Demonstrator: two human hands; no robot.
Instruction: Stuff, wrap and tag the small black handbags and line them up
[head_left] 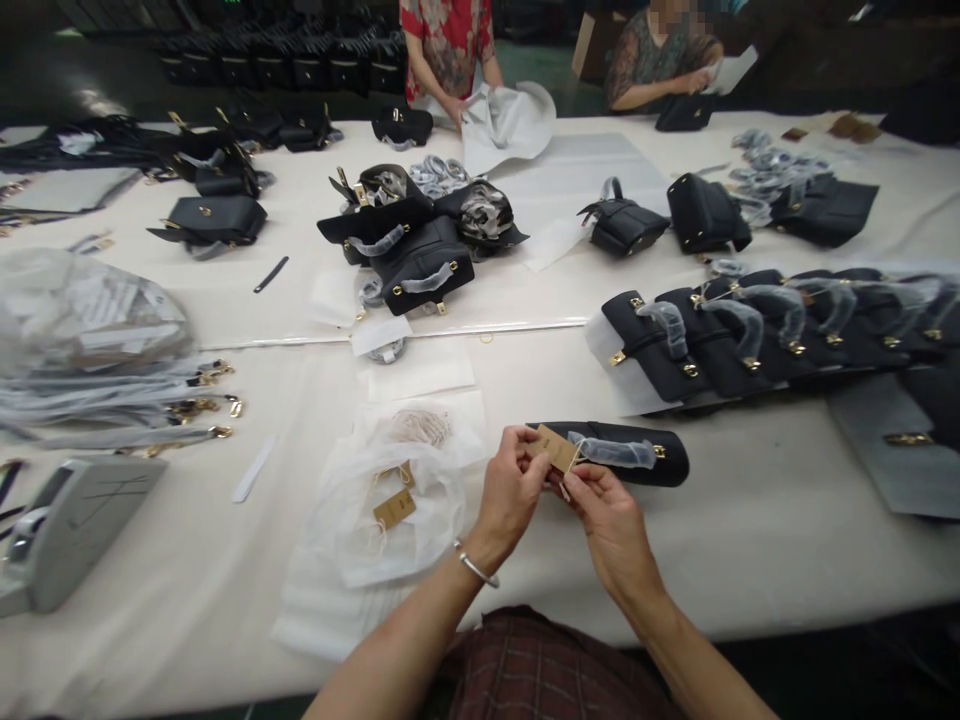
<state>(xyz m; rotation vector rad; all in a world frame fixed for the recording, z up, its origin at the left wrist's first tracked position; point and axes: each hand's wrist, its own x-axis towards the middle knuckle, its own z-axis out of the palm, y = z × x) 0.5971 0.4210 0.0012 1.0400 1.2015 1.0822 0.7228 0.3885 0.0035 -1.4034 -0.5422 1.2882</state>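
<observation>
A small brown paper tag (556,447) on a pale string is pinched between my left hand (511,492) and my right hand (604,505), just above the near table edge. Right behind the tag lies a black handbag (646,461) with its handle wrapped in clear film (613,452); the string seems to run to that handle. Both hands have their fingers closed in a pinch on the tag and its string. To the left of my hands a clear plastic bag (390,500) holds more brown tags and strings.
A row of black handbags (757,335) lies at the right, a heap of them (420,235) in the middle, others at the far left. Bagged straps (90,320) and a grey tape dispenser (71,520) sit at the left. Two people (450,45) work across the white table (750,540).
</observation>
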